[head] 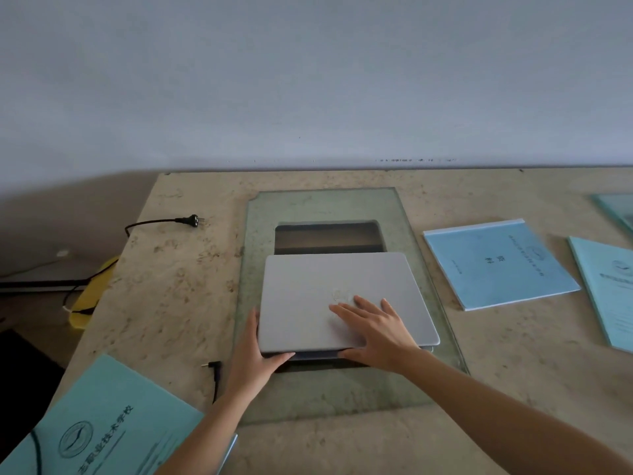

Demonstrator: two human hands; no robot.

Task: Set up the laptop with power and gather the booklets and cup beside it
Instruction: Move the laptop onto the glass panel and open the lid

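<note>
A closed silver laptop [318, 296] lies on a glass plate [414, 241] in the middle of the stone table [171, 296]. My left hand [255, 358] grips its near left corner, thumb along the front edge. My right hand [373, 329] lies flat on the lid, fingers spread. A black angled power connector [215, 366] lies just left of my left wrist. A black mains plug [188, 221] lies at the back left. Light blue booklets lie at the right [496, 265], far right [609, 289] and near left [102, 423]. No cup is in view.
A rectangular opening [329, 236] in the table shows behind the laptop under the glass. A yellow object [90, 296] and cables sit past the table's left edge. Another glass plate [616, 210] lies at the far right. A wall stands behind the table.
</note>
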